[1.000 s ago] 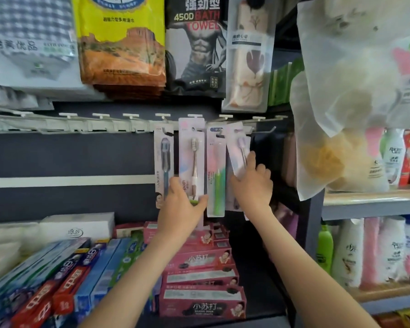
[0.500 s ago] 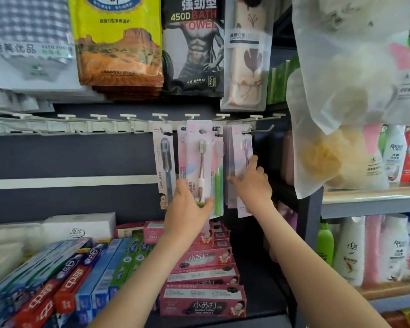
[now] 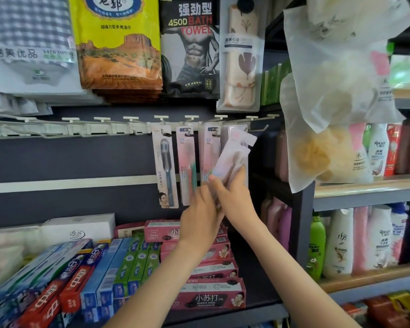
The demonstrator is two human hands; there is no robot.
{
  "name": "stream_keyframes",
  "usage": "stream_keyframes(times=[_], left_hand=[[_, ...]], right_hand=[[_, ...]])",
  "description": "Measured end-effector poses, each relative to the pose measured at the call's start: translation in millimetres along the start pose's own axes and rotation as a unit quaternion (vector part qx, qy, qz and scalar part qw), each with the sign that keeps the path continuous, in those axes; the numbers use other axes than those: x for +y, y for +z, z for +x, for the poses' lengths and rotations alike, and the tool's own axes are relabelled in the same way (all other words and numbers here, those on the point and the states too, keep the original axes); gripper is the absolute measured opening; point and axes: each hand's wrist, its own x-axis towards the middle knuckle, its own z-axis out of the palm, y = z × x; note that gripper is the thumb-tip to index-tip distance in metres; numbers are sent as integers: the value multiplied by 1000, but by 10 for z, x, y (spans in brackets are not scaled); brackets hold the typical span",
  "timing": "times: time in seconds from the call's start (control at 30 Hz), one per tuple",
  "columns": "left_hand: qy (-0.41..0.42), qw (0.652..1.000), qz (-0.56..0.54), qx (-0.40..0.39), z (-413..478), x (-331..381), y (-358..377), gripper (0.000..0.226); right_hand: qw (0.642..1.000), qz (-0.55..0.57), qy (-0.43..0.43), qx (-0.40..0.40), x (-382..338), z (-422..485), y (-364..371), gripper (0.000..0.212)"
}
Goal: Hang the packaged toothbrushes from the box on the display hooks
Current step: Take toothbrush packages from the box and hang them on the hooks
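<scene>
Two hands meet at the lower end of one packaged toothbrush [image 3: 232, 155], a pale pink card with a clear blister. Its long axis leans: the foot sits low in the hands and the top edge points to about 1 o'clock, the brush head toward that upper end. The pack's top corner lies close under the rail of display hooks [image 3: 161, 117], beside a bare hook [image 3: 258, 129] at its 2 o'clock; whether the card touches any hook cannot be told.

The right hand [image 3: 234, 200] pinches the pack's lower part, thumb [image 3: 214, 183] laid across the front and fingers [image 3: 240, 172] curled behind. The left hand [image 3: 199, 216], at the right hand's 8 o'clock and touching it, is blurred; its fingers reach up to the pack's foot, but whether they grip cannot be told.

At the pack's 9 o'clock three hanging packs [image 3: 186, 162] hang straight down, long axes upright, heads at 12 o'clock. Toothpaste boxes [image 3: 208, 297] lie at 6 o'clock below the hands, and bath towel packs [image 3: 189, 43] hang at 12 o'clock above the rail.
</scene>
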Motion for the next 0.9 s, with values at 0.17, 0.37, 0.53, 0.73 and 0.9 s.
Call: stream_keyframes(times=[0.17,0.37,0.53,0.73,0.9], left_hand=[[51,998,-6,-21,-80,41,103,73],[91,994,-51,-38,49,-55,49,78],[110,993,52,-14,409,-258,63,81],[115,984,127,-57,694,-352,159,95],[117,981,140,-62,812,-325,215,99]], right_hand=[[997,-58,7,54,44,142,-47,51],[976,-203,-24,74,222,318,-357,72],[909,-408,-68,53,272,624,-482,74],[885,-461,-33,49,259,862,-391,79],[894,-444,-13,60,276,926,-311,80]])
